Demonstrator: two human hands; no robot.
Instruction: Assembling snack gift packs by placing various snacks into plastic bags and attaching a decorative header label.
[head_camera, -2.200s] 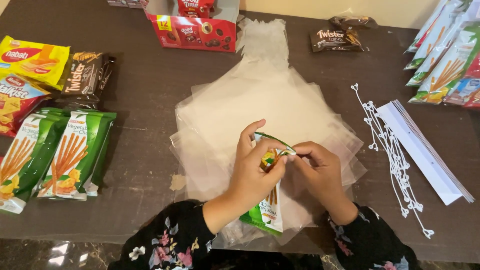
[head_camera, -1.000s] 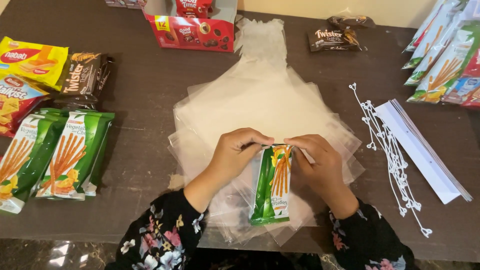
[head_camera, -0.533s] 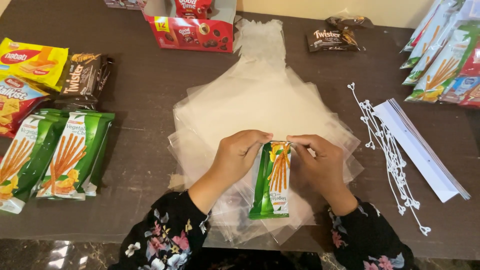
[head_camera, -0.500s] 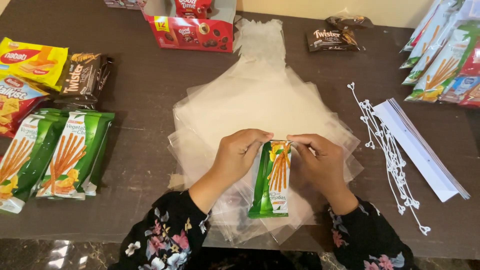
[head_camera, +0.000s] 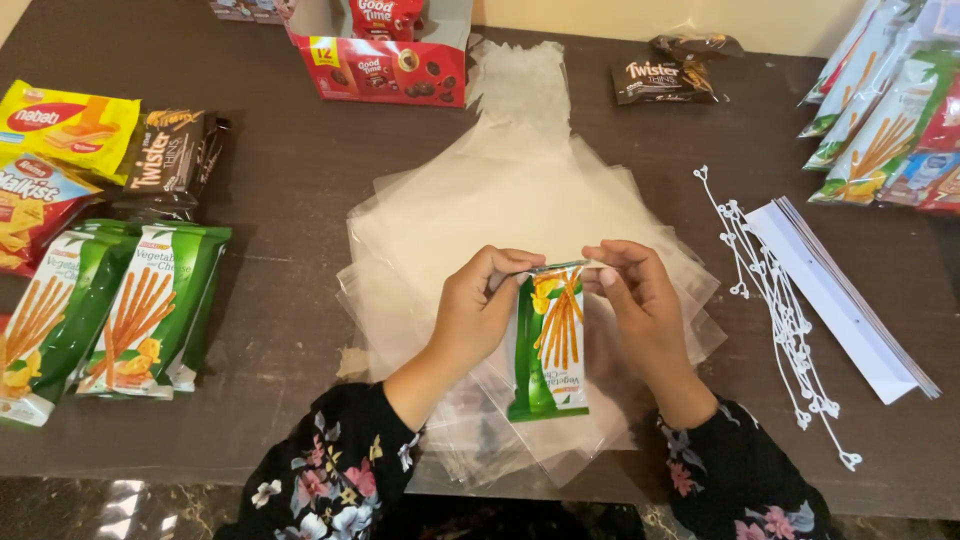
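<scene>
Hands: left hand (head_camera: 478, 310) and right hand (head_camera: 637, 300) each pinch a top corner of one green stick-snack packet (head_camera: 548, 345), fingers closed narrow on its upper seal. Packet hangs upright between them, bottom end toward the person, just over the pile of clear plastic bags (head_camera: 520, 220) spread on the surface (head_camera: 280, 190). Cannot tell whether the packet is already inside a clear bag or only lying against the top one; the film is too see-through.

Step, as I judge it: packet is being lined up on or in the top bag, so the bagging is underway, not finished. Next move would need one hand to free up and find the bag mouth while the other keeps the packet straight; thin film looks slippery and likely to cling to the sheets below.

Around the hands:
- Left of the left hand: two more green stick-snack packets (head_camera: 150, 310) flat on the surface, with yellow wafer pack (head_camera: 65, 125) and dark brown snack pack (head_camera: 172, 160) beyond them.
- Beyond both hands, far edge: red cardboard box (head_camera: 385, 65) of small red packs, open.
- Right of the right hand: white twist ties (head_camera: 780, 310) in a loose row, then a stack of white cards (head_camera: 850, 300).
- Far right corner: more snack packets (head_camera: 890, 110), piled.
</scene>
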